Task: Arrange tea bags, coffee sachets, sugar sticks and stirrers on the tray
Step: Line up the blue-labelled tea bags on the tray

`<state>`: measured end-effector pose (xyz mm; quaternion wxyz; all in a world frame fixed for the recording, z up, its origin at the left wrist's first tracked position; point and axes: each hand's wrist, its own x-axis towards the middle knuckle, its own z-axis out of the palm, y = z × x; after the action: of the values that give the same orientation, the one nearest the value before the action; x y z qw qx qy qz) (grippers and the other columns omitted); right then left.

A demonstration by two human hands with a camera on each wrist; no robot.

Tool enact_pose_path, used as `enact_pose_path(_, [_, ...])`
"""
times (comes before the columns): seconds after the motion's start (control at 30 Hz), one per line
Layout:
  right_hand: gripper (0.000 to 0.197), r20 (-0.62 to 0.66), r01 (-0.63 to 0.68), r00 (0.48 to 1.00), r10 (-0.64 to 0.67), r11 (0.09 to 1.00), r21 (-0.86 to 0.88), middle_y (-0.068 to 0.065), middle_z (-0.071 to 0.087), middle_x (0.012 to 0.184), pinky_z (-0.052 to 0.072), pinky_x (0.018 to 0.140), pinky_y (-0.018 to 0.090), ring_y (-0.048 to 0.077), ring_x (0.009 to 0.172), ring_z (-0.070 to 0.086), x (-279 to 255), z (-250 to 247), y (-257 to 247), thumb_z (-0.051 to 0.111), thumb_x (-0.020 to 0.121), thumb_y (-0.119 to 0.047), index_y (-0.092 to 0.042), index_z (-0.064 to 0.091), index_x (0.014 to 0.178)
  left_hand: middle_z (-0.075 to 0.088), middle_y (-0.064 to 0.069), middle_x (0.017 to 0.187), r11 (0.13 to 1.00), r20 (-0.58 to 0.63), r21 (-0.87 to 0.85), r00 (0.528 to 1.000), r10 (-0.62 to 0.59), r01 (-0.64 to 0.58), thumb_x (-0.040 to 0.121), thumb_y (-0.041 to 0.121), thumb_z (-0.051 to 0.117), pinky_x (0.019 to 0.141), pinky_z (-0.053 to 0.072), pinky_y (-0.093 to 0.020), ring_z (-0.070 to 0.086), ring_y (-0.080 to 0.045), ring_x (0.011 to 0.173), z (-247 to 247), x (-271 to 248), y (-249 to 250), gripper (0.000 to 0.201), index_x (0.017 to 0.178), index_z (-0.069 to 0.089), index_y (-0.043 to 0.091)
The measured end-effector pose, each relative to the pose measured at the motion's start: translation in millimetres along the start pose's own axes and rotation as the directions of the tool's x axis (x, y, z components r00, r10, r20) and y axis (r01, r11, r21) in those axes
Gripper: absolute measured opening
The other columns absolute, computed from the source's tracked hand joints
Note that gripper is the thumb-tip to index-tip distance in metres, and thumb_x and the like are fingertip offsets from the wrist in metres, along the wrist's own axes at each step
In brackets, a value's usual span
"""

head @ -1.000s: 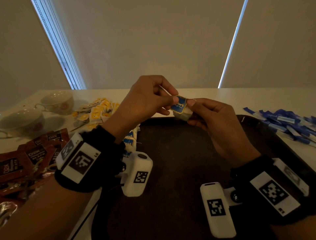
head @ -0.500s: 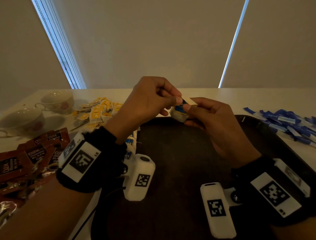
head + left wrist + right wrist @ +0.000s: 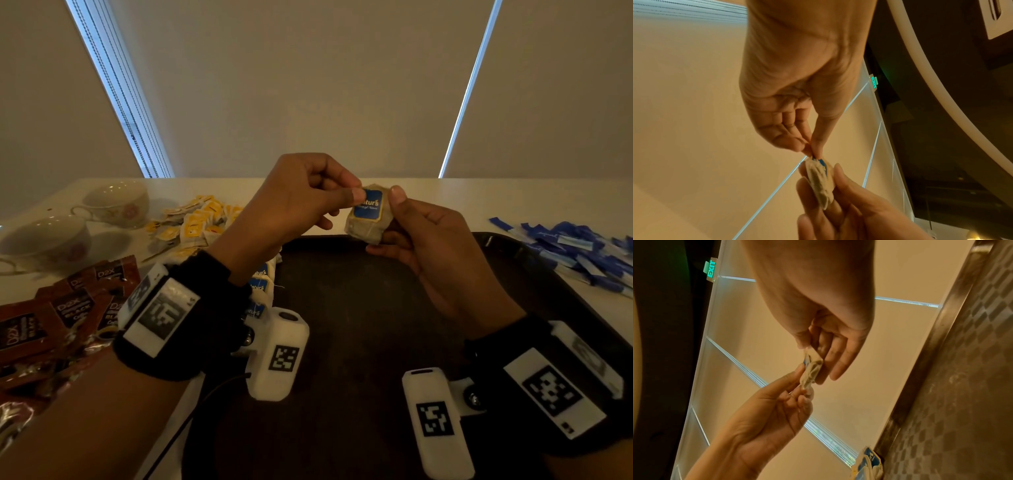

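Observation:
Both hands hold one tea bag (image 3: 368, 216) with a blue tag up above the far edge of the dark tray (image 3: 342, 342). My left hand (image 3: 308, 202) pinches the tag's left edge between thumb and forefinger. My right hand (image 3: 421, 236) grips the bag from the right and beneath. The left wrist view shows the tea bag (image 3: 820, 180) edge-on under the pinching left fingertips (image 3: 813, 149). In the right wrist view the tea bag (image 3: 810, 371) sits between both hands. More blue-tagged tea bags (image 3: 258, 291) lie along the tray's left rim.
On the white table left of the tray lie brown coffee sachets (image 3: 65, 311), yellow sachets (image 3: 198, 222) and two teacups (image 3: 116, 202). Blue sugar sticks (image 3: 575, 253) are heaped to the right of the tray. Window blinds stand behind the table.
The tea bag has been lifted a little and turned, so its blue tag faces me flat again. Both hands have kept their hold on it.

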<state>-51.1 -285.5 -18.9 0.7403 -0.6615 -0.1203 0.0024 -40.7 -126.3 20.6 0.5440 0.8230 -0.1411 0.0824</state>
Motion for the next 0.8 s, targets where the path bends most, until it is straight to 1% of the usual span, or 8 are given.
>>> enact_pose_path(0.13, [0.024,-0.003,-0.019,1.0,0.019,0.999,0.027,0.01,0.067,0.104,0.057,0.076,0.029,0.019,0.092,0.068,0.2,1.4,-1.9,0.041,0.095,-0.033,-0.022,0.062,0.095,0.062,0.0,0.075,0.999,-0.022,0.037,0.999,0.031,-0.03,0.084,0.015,0.068,0.052,0.05,-0.013,0.059,0.003,0.059,-4.3,1.5,0.0,0.009,0.082,0.061,0.02])
enact_pose_path(0.23, [0.023,-0.001,-0.017,1.0,0.017,0.999,0.036,0.006,0.067,0.1,0.057,0.075,0.028,0.018,0.089,0.069,0.1,1.7,-3.0,0.041,0.095,-0.032,-0.023,0.061,0.092,0.062,0.0,0.075,0.997,-0.02,0.061,0.998,0.052,-0.051,0.084,0.015,0.068,0.051,0.048,-0.013,0.058,0.001,0.06,-8.9,2.4,0.5,0.01,0.081,0.061,0.021])
enact_pose_path(0.47, [0.027,0.012,0.008,1.0,-0.008,1.0,-0.002,0.009,0.071,0.098,0.058,0.076,0.029,0.021,0.089,0.07,-0.7,1.9,-0.9,0.042,0.095,-0.032,-0.019,0.065,0.095,0.064,0.006,0.068,0.999,0.068,0.047,0.998,-0.002,-0.001,0.081,0.016,0.071,0.051,0.047,-0.014,0.057,-0.001,0.056,-0.3,-0.4,0.6,0.006,0.083,0.065,0.017])
enact_pose_path(0.6, [0.025,0.018,0.003,1.0,-0.003,1.0,0.003,0.007,0.071,0.094,0.058,0.071,0.026,0.019,0.086,0.07,-1.4,1.5,-1.5,0.043,0.094,-0.032,-0.021,0.065,0.09,0.065,0.004,0.069,1.0,0.037,0.022,0.999,0.015,-0.015,0.081,0.017,0.071,0.051,0.047,-0.014,0.057,-0.001,0.056,-0.8,-0.3,-0.3,0.007,0.084,0.065,0.019])
enact_pose_path(0.67, [0.024,0.028,-0.002,1.0,0.002,1.0,-0.007,0.005,0.071,0.093,0.058,0.071,0.026,0.018,0.087,0.07,-1.5,1.7,-1.1,0.044,0.093,-0.033,-0.022,0.064,0.089,0.065,0.005,0.07,1.0,0.026,0.004,0.999,0.023,-0.023,0.082,0.018,0.07,0.052,0.047,-0.015,0.058,-0.001,0.058,-2.1,-0.3,-0.3,0.013,0.094,0.065,0.018])
enact_pose_path(0.73, [0.023,0.032,0.002,0.999,-0.001,0.999,-0.036,0.003,0.07,0.093,0.058,0.072,0.026,0.018,0.088,0.07,-1.2,1.6,-0.6,0.044,0.093,-0.033,-0.023,0.064,0.088,0.066,0.007,0.07,1.0,0.043,-0.001,0.999,0.025,-0.025,0.083,0.018,0.069,0.055,0.049,-0.016,0.06,-0.002,0.063,-2.8,0.2,-1.3,0.03,0.112,0.063,0.017])
enact_pose_path(0.77, [0.023,0.033,0.009,0.999,-0.007,0.999,-0.047,0.002,0.07,0.092,0.058,0.071,0.026,0.018,0.087,0.069,-1.3,1.8,-0.8,0.044,0.093,-0.033,-0.023,0.064,0.088,0.067,0.007,0.072,0.999,0.062,0.013,0.998,0.031,-0.032,0.084,0.018,0.068,0.056,0.049,-0.016,0.061,-0.003,0.067,-2.6,0.2,-1.7,0.034,0.117,0.062,0.018])
enact_pose_path(0.8, [0.023,0.033,0.019,0.999,-0.017,0.998,-0.056,0.001,0.07,0.091,0.058,0.068,0.024,0.017,0.086,0.069,-1.6,2.2,-0.9,0.044,0.093,-0.032,-0.024,0.065,0.087,0.067,0.007,0.075,0.998,0.087,0.044,0.995,0.048,-0.052,0.085,0.018,0.067,0.056,0.049,-0.015,0.063,-0.004,0.071,-2.0,0.2,-1.8,0.032,0.116,0.062,0.018])
